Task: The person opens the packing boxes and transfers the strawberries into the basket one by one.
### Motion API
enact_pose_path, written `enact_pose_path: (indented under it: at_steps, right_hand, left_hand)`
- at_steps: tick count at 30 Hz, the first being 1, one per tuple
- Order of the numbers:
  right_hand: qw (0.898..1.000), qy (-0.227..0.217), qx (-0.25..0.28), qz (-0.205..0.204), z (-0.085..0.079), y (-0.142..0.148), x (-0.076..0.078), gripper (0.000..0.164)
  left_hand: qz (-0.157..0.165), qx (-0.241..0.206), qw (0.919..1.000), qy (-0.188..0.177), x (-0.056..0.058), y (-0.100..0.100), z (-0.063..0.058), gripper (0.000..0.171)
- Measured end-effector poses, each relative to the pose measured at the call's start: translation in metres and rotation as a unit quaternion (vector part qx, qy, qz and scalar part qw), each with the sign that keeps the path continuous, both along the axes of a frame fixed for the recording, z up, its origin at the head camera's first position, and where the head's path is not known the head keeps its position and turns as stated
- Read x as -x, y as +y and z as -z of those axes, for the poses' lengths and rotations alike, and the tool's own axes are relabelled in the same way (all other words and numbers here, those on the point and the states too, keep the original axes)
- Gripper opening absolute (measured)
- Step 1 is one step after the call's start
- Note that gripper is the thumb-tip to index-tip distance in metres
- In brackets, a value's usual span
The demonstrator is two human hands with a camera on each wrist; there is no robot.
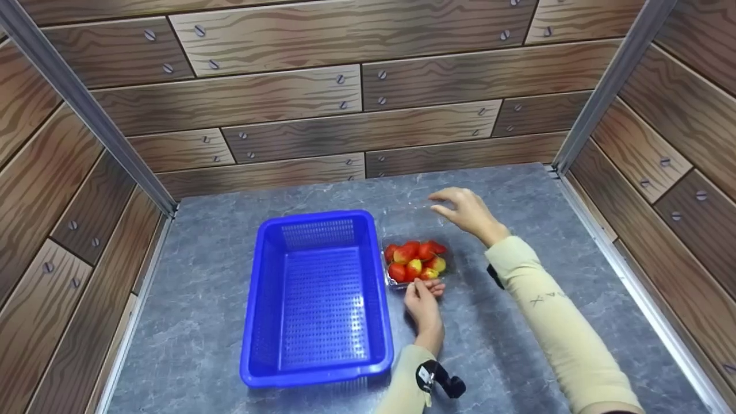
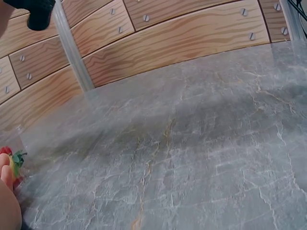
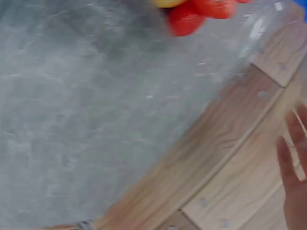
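A clear plastic box [image 1: 392, 282] of red and yellow strawberries [image 1: 414, 259] sits on the grey table, its see-through lid [image 1: 405, 215] raised back behind the fruit. My left hand [image 1: 424, 310] is at the box's near side, thumb at the front rim and the other fingers loosely bent beside it. In the left wrist view only part of that hand [image 2: 7, 191] shows, near a strawberry with a green leafy top [image 2: 18, 158]. My right hand [image 1: 466, 213] hovers by the lid's far right edge, thumb and fingers apart; the blurred right wrist view shows its fingers [image 3: 286, 163] spread.
Just left of the fruit box stands a large blue plastic basket [image 1: 322, 368] with perforated sides and nothing in it. Wood-patterned walls [image 1: 362, 86] with metal corner posts [image 1: 604, 86] enclose the grey marbled table [image 1: 195, 276] at the back and sides.
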State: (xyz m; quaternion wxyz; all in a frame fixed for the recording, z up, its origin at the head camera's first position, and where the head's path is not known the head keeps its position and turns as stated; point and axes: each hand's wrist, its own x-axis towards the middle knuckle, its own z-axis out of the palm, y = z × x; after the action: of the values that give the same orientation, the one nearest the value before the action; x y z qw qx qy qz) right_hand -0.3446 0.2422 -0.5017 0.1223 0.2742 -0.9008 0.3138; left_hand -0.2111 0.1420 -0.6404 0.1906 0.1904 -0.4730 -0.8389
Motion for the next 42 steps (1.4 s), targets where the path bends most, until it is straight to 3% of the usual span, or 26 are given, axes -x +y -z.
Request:
enact_pose_path:
  at_steps: [3,6,9,16,22,25,29,36,42]
  right_hand:
    - [0.993,-0.008,0.105,0.048,0.018,0.005,0.0,0.024]
    - [0.973,-0.056,0.203,0.09,0.036,0.006,-0.002,0.024]
    - [0.953,-0.109,0.263,0.107,0.055,0.007,-0.006,0.028]
    - [0.928,-0.231,0.275,0.103,0.082,0.003,-0.015,0.035]
    - [0.89,-0.307,0.324,0.096,0.097,0.004,-0.021,0.043]
    - [0.872,-0.32,0.359,0.09,0.099,0.004,-0.021,0.045]
    - [0.861,-0.329,0.377,0.097,0.102,0.005,-0.021,0.044]
    - [0.831,-0.355,0.414,0.111,0.112,0.007,-0.025,0.044]
    - [0.825,-0.365,0.416,0.115,0.118,0.004,-0.03,0.047]
  left_hand:
    - [0.002,-0.001,1.0,-0.002,-0.002,-0.001,0.001,0.033]
    - [0.004,0.006,1.0,-0.001,-0.003,-0.003,0.002,0.032]
    - [0.008,0.013,0.9999,-0.001,-0.004,-0.004,0.003,0.031]
    - [0.024,0.021,0.9995,0.0,-0.008,-0.005,0.007,0.034]
    - [0.042,0.044,0.9977,0.032,-0.014,-0.008,0.016,0.037]
    - [0.054,0.06,0.9956,0.048,-0.015,-0.011,0.018,0.037]
    - [0.077,0.062,0.9929,0.067,-0.017,-0.017,0.019,0.038]
    - [0.122,0.041,0.9887,0.078,-0.018,-0.025,0.025,0.039]
    - [0.132,0.047,0.9856,0.095,-0.019,-0.024,0.029,0.04]
